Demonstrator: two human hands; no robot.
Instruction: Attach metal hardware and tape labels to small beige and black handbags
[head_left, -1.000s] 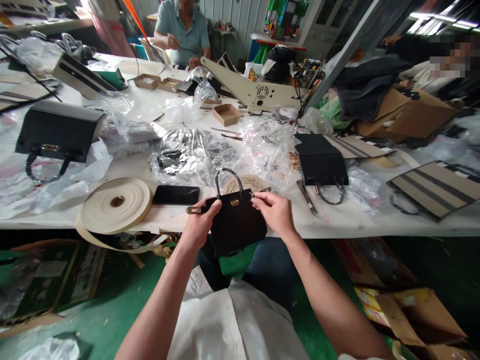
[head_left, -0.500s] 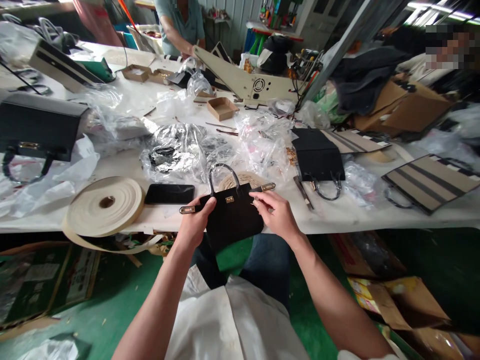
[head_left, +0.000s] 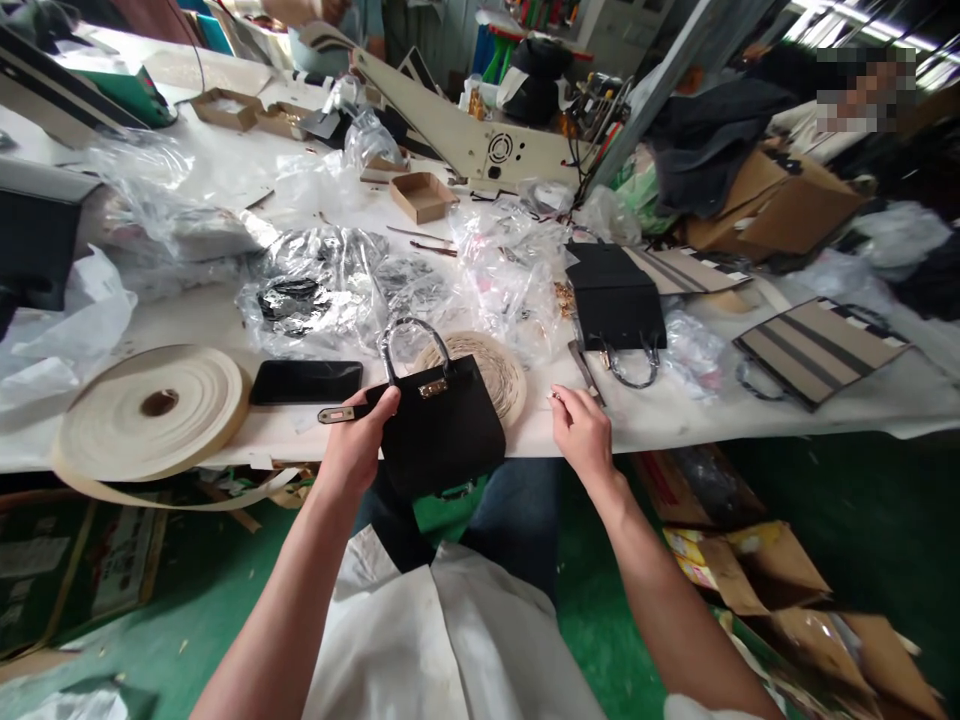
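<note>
My left hand [head_left: 360, 435] grips the upper left corner of a small black handbag [head_left: 442, 430], thumb on its front. The bag has a wrapped top handle [head_left: 415, 325] and a gold clasp [head_left: 433, 388]. A strap end with a gold metal plate [head_left: 335, 413] sticks out left of that hand. Apart from the bag, to its right, my right hand [head_left: 585, 432] is closed in a pinch. At its fingertips shows a small shiny metal piece [head_left: 555, 396], too small to make out in full. Behind the bag lies a coil of pale tape [head_left: 504, 375].
Left of the bag are a black phone [head_left: 306, 382] and a big tape roll [head_left: 150, 410]. Clear plastic wrapping [head_left: 322, 280] covers the table's middle. Further right lie another black handbag [head_left: 619, 300] and a striped panel [head_left: 821, 350]. A cream machine [head_left: 517, 150] stands behind.
My right hand has drawn away from the bag to the right, still pinched. The bag is turned, its clasp facing me more, and the right strap end no longer shows. The view shifted.
</note>
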